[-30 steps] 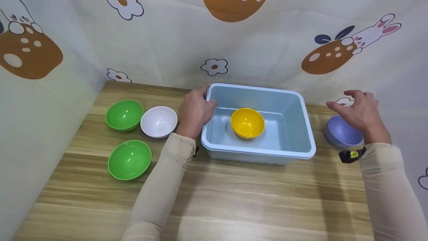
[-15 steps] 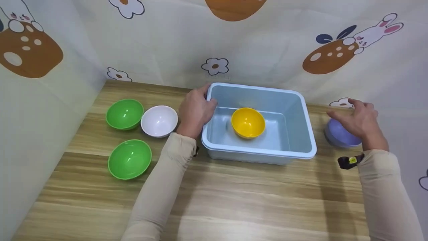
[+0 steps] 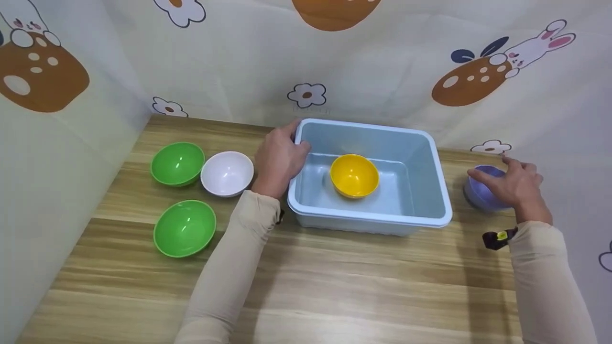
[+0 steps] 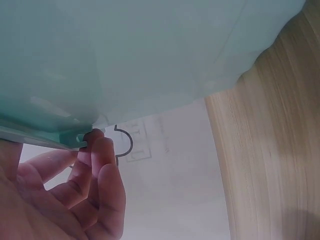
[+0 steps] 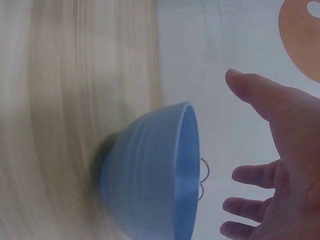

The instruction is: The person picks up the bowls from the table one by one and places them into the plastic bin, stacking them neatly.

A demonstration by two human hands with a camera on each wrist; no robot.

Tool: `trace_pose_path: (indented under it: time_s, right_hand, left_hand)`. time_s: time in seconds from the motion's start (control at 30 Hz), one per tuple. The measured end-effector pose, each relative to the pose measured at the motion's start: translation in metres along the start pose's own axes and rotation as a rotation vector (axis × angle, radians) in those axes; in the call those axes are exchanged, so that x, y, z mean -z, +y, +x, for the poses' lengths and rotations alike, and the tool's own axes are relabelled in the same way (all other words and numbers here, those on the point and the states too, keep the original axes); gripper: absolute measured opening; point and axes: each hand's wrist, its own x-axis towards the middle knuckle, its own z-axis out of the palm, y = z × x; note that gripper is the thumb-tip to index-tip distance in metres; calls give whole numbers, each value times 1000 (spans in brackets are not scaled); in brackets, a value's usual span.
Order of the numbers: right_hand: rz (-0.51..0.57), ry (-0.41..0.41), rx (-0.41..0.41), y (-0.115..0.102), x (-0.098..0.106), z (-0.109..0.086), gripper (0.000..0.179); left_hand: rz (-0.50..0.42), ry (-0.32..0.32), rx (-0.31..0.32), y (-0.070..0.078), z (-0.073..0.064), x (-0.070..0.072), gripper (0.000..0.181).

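Observation:
My left hand [image 3: 281, 160] grips the left rim of a light blue plastic basin [image 3: 368, 216], thumb over the edge and fingers outside; in the left wrist view the fingers [image 4: 107, 185] curl under the rim. A yellow bowl [image 3: 354, 176] sits upright inside the basin. Over on the right, my right hand [image 3: 519, 186] hovers above a purple-blue bowl [image 3: 484, 193], thumb and fingers spread. The right wrist view has this bowl [image 5: 150, 170] standing on the table, with a gap between its rim and the fingers [image 5: 255, 175].
Left of the basin stand two green bowls [image 3: 178, 164] and a white bowl [image 3: 227, 174], all upright on the wooden table [image 3: 373, 282]. A patterned cloth [image 3: 239, 57] hangs right behind the table's back edge and along both sides.
My right hand has come down and slightly toward me, closer to the purple-blue bowl. The left hand, the basin and the other bowls stay where they were.

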Motion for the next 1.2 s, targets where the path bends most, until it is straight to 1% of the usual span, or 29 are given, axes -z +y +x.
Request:
trace_pose_path:
  time_s: [0.13,0.23,0.47,0.63,0.73,1.03,1.2]
  right_hand:
    - [3,-26,-8,3,-2,1,121]
    - [-1,-27,-4,6,-4,1,121]
    - [-44,-7,55,11,-7,0,122]
    - [-86,-18,76,12,-8,2,123]
    - [-85,-26,86,14,-9,3,122]
    - [-43,-37,68,19,-13,2,123]
    - [-40,-49,53,22,-12,2,124]
  left_hand:
    - [4,5,-3,0,-1,-1,55]
    - [2,8,-9,0,-1,-1,55]
    - [-12,23,-46,-1,-2,-2,55]
    - [-5,11,-30,-1,-2,0,56]
    - [-7,14,-33,-2,-1,0,55]
    - [-11,27,-37,-2,-3,0,54]
    - [-17,27,-27,-1,-2,0,56]
